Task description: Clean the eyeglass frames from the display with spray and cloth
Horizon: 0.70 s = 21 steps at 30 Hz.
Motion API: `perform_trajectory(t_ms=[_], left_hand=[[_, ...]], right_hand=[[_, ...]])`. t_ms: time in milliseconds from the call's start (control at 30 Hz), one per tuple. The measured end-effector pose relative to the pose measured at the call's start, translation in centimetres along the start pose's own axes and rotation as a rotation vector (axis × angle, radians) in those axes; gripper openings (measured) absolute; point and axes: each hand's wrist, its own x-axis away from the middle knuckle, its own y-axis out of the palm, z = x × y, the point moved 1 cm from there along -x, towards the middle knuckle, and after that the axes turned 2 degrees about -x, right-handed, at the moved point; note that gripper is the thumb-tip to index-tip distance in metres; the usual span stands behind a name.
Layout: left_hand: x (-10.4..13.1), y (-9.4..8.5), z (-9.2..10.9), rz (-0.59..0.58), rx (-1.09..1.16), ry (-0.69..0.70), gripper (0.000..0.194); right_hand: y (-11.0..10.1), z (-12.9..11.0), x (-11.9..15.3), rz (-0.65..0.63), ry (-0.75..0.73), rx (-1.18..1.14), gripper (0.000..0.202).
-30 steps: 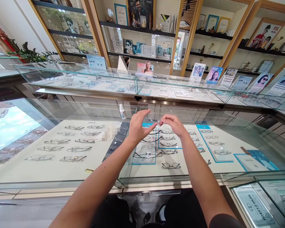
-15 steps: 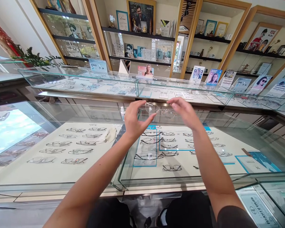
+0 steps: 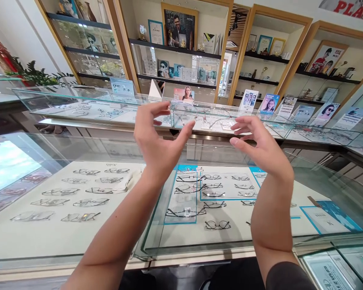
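Left hand (image 3: 155, 147): centre of frame, thumb and fingers spread apart. Right hand (image 3: 264, 151): right of centre, thumb below fingers, also apart. Thin-rimmed glasses (image 3: 219, 121) show between the two hands, upper-middle of frame, faint against the far display case (image 3: 109, 126). Can't tell whether either hand grips or touches them.

Readable text: "HOYA" in white on the framed poster (image 3: 181, 26), top middle. Red "PLAY" on the banner (image 3: 351, 9), top right, cut off by the frame edge. A "W"-like mark on the blue-edged sheet (image 3: 226, 177), mid-frame under the glass.

Not readable: small dark print on the left display sheet, upside down from here; lettering on the white sign (image 3: 329, 274), bottom right, also inverted; fine print on the upright cards along the far case, incl. the purple-blue card (image 3: 269, 104).

Below the hands: glass-topped worktop (image 3: 33, 241) across mid and lower frame, rows of glasses left and middle. Tagged black glasses (image 3: 196, 213), lower middle, carry a small white label with a dark printed pattern, content too small. Round dark glasses (image 3: 218, 225) lie just below right of them. Cream cloth (image 3: 130, 181) left of centre, near the left forearm. Brown strip (image 3: 314, 201) lower right, beside a blue-bordered card (image 3: 317, 219).
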Motion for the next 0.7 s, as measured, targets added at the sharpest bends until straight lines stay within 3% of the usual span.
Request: perform_trajectory(t_ms=[133,400,700], left_hand=[[0.7,0.3,-1.0,-0.041,0.012,-0.010,0.054],[1.0,1.2,-1.8,0.020,-0.014,0.008,0.054],[1.3,1.4,-2.2,0.065,0.032,0.022,0.055]], right_hand=[[1.1,0.8,-1.1,0.015,-0.050,0.008,0.053],[5.8,-0.7,-1.1,0.333,-0.104,0.160,0.052],[6.9,-0.8,-1.5,0.457,-0.165,0.145,0.044]])
